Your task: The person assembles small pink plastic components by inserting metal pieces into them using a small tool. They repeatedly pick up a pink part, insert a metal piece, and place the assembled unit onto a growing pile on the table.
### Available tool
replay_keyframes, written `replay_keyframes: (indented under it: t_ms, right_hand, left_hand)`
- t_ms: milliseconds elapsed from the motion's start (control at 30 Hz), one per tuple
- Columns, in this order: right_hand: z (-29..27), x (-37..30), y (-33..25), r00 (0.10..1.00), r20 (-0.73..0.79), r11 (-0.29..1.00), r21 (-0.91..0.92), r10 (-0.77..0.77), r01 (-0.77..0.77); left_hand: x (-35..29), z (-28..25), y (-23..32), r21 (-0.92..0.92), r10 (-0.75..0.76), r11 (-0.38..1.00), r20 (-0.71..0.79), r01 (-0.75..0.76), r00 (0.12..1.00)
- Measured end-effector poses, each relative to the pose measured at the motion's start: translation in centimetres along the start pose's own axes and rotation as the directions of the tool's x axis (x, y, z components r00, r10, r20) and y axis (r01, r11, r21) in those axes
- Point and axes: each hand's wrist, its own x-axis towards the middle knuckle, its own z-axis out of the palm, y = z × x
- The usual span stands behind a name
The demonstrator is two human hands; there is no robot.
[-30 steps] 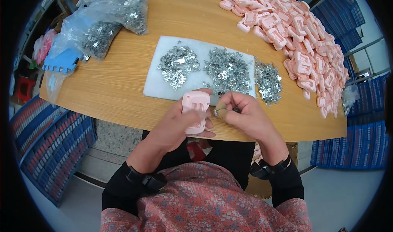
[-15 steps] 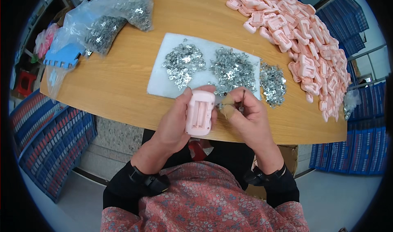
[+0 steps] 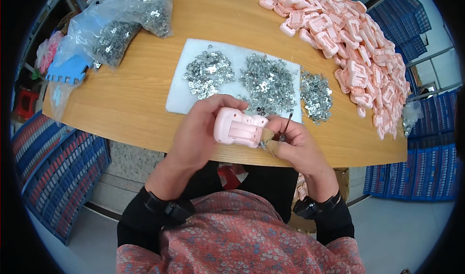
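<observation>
- Over the surface's point(image 3: 145, 104) near edge, our left hand point(image 3: 201, 129) grips the pink plastic casing point(image 3: 240, 127), long axis lying left-right.
- Our right hand point(image 3: 293, 141) pinches a thin metal tool point(image 3: 286, 126) at the casing's right end.

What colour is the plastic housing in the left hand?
Pale pink plastic housing, held in the left hand; clearest in the head view.

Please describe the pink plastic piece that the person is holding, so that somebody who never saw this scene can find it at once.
Start at the round wooden table and go to its near edge, in front of the white mat. There the left hand grips one pink plastic housing. The other pink housings lie heaped at the table's far right; only this one is held in the air.
</observation>
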Motion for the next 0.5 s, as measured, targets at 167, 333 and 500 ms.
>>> replay_keyframes:
  t_ms: [167,333,500]
  right_hand:
    - [-1.3,-0.7,-2.2,0.980,0.200,0.966,-0.251,-0.013,0.064]
    - [-1.6,-0.8,-1.7,0.992,0.006,0.977,-0.168,-0.130,0.129]
    - [-1.0,-0.1,0.4,0.931,-0.289,0.967,-0.186,-0.224,0.175]
  left_hand:
    - [1.1,-0.4,1.6,0.301,-0.514,0.844,0.218,0.444,0.829]
    - [0.7,0.2,1.1,0.186,-0.506,0.862,0.283,0.472,0.814]
    - [0.3,1.0,-0.4,-0.023,-0.455,0.886,0.157,0.463,0.877]
